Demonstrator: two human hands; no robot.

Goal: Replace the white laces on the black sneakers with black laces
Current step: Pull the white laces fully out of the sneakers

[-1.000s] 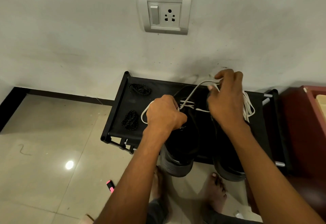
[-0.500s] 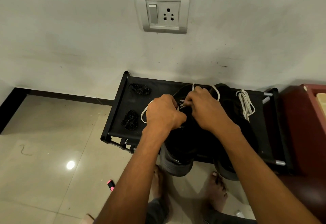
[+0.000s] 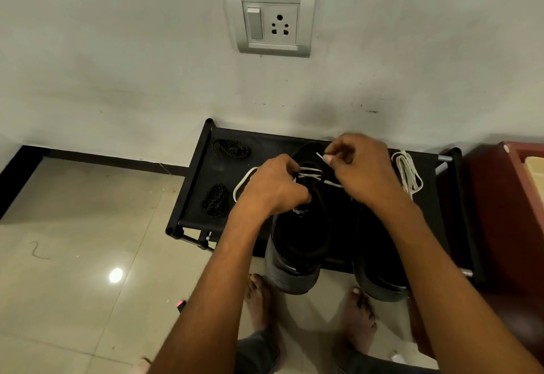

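Both hands pinching white lace [image 3: 312,174] — left hand [image 3: 272,188], right hand [image 3: 365,167] — half-unthreaded black sneaker [image 3: 300,238]

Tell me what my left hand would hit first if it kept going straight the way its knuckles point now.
Probably the white lace crossing the left sneaker, right at the left hand's knuckles, which point toward the right hand. After that, the right hand's fingers, though depth between them is unclear.

Left grip [image 3: 272,186] curled, right grip [image 3: 360,167] apparently pinching

Head view, steeply down, close
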